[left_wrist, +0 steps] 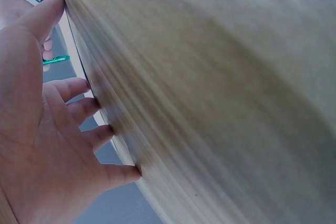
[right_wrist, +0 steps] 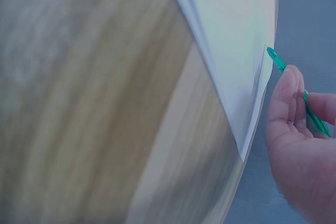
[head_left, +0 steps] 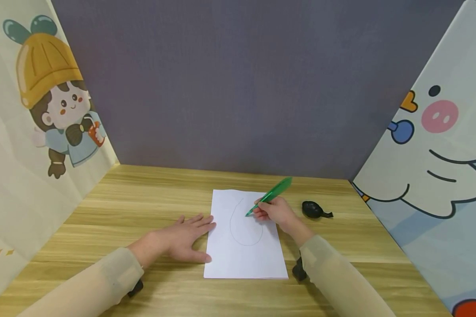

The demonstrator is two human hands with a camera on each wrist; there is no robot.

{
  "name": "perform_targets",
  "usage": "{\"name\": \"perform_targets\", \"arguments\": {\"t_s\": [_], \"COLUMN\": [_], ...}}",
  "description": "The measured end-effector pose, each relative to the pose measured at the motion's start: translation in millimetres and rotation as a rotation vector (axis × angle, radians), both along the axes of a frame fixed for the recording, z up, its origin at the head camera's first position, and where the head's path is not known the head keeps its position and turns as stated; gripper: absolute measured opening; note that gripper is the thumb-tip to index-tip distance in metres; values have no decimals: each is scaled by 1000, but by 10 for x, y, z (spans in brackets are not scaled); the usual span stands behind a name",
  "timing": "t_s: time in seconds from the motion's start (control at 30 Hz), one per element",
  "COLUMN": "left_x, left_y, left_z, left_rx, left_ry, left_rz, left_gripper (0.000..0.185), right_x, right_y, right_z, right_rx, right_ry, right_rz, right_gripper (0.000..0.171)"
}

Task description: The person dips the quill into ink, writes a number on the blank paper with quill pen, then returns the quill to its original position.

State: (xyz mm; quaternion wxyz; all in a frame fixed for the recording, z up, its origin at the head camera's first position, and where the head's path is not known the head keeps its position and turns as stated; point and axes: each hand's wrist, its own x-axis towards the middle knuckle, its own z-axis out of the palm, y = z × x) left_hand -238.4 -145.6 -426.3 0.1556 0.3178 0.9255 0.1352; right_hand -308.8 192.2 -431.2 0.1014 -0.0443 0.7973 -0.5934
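**Green pen on paper, mid-stroke**

Green pen (head_left: 270, 195) pinched in right hand (head_left: 273, 212), tip touching white paper (head_left: 242, 255) at a faint oval outline (head_left: 243, 224). Left hand (head_left: 182, 237) flat, fingers straight, pressing the paper's left edge on wooden table (head_left: 103, 211). Black object (head_left: 314, 209) just beside the right hand.

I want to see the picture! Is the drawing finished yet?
Not yet. A thin oval outline is already on the white sheet of paper. The right hand holds the green pen with its tip on the line, and the left hand rests flat at the paper's edge. The oval's inside is bare.
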Motion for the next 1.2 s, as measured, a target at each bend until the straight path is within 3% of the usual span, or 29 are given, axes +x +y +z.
{"name": "perform_targets", "arguments": {"t_s": [1.2], "left_x": [10], "left_y": [-11], "left_z": [30], "left_rx": [6], "left_ry": [19], "left_rz": [-23], "left_gripper": [99], "right_x": [11], "right_y": [-139], "right_z": [-8], "right_rx": [-21], "right_ry": [-3], "right_rz": [30], "right_gripper": [31]}}
